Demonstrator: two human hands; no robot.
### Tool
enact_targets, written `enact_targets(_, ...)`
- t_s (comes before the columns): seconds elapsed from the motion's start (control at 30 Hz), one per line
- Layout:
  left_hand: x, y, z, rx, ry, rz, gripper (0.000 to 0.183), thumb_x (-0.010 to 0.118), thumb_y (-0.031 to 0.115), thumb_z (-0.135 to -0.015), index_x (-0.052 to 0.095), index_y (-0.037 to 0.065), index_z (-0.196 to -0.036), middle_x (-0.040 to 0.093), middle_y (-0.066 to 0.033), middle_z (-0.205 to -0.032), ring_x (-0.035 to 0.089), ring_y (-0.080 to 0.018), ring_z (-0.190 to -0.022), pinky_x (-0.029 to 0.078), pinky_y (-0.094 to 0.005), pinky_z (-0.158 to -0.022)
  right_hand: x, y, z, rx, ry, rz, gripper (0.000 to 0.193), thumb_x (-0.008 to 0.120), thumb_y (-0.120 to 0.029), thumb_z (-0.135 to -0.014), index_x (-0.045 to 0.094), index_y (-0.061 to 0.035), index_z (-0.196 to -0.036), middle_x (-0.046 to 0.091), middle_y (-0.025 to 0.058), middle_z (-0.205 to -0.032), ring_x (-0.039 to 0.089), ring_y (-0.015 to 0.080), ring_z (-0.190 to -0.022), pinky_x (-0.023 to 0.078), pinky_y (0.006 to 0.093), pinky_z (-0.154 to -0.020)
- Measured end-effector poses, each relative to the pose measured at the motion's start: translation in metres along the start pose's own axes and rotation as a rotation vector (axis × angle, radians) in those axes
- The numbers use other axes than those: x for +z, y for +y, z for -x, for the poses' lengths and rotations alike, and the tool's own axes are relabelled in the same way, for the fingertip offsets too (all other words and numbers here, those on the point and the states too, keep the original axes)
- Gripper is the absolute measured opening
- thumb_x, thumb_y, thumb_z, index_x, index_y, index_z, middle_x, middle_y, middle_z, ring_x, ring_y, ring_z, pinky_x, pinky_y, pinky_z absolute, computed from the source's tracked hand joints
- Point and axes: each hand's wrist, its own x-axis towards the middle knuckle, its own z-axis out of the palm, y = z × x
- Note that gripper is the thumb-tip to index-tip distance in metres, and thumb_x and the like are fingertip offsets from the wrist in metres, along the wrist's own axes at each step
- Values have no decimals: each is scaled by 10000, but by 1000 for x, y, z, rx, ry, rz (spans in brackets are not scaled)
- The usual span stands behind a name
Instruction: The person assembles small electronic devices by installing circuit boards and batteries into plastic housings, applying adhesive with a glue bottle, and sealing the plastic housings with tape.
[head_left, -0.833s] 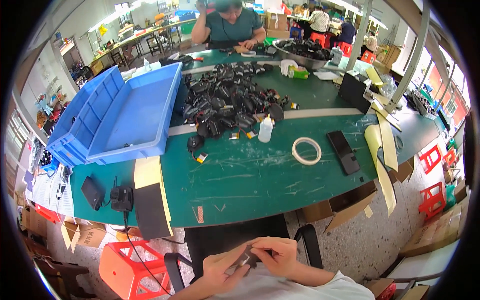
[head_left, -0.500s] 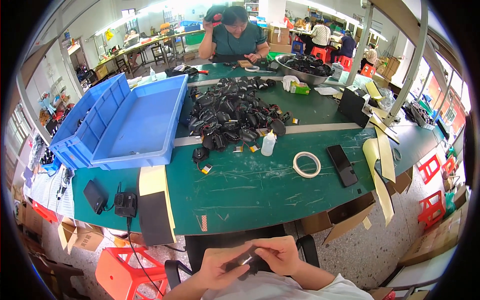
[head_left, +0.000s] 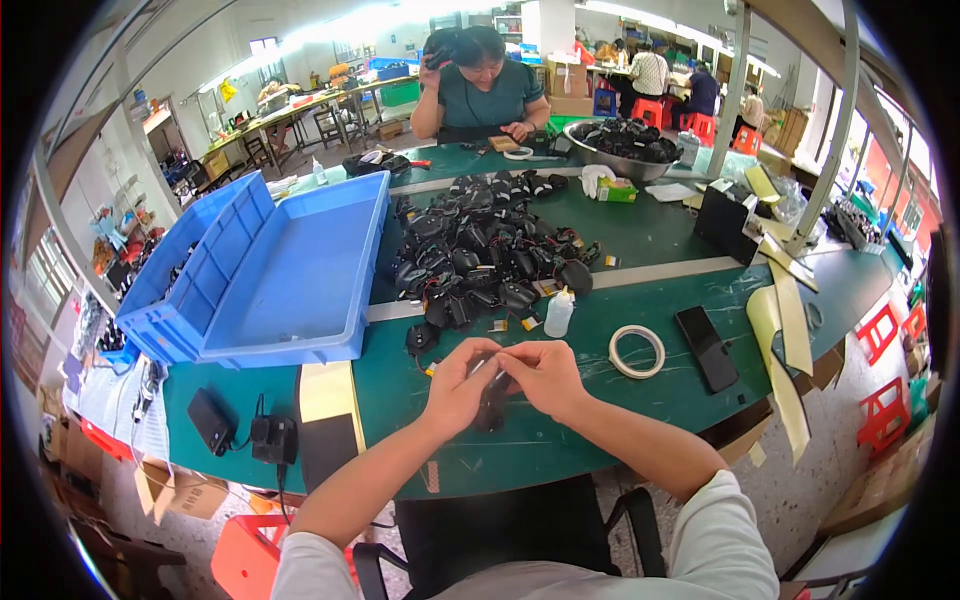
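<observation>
Both hands meet over the near edge of the green table, fingertips pinched close together. Between them is a small dark piece [head_left: 490, 408], partly see-through and hanging below the fingers; its exact kind I cannot make out. My left hand [head_left: 460, 392] grips it from one side, and my right hand [head_left: 548, 378] pinches its upper end. Just beyond lies a heap of black wired devices [head_left: 480, 240], some with small silver battery cells. One such device [head_left: 422, 338] sits apart, near my left hand. A white squeeze bottle [head_left: 559, 313] stands past my right hand.
Two blue crates [head_left: 285, 355] occupy the left side. A tape roll [head_left: 614, 354] and black phone [head_left: 707, 348] lie to the right. A black power adapter [head_left: 273, 438] is near left. Across the table sits a co-worker [head_left: 490, 100], beside a metal bowl [head_left: 640, 168] of black parts.
Both hands have moved forward from my lap to above the table edge, carrying the dark piece. The view has shifted slightly. The co-worker remains seated, one hand raised to the head.
</observation>
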Motion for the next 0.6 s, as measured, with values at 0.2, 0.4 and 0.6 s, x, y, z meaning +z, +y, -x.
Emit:
enact_targets(0.2,-13,-8,-8,248,-28,-309,175,600,84,-913,569,28,-1076,650,-89,-860,611,-170,-694,486,-285,-636,2,15,-6,-87,-35,-138,159,661,-77,-887,712,22,-1001,727,101,-854,688,116,-749,552,254,-669)
enact_targets(0.4,-16,0,2,582,-61,-320,349,683,-108,-747,576,-15,-1066,620,-155,-860,628,-259,-722,504,-310,-616,-13,3,2,-328,-248,-152,189,602,57,-891,688,30,-1057,711,128,-1031,668,167,-908,544,284,-793)
enact_targets(0.6,-16,-12,14,716,-54,-251,436,690,-87,-740,510,11,-1124,612,-171,-912,625,-254,-721,516,-316,-590,-15,4,-2,-496,-300,-175,194,612,95,-838,690,13,-995,697,157,-1021,680,253,-899,545,310,-760)
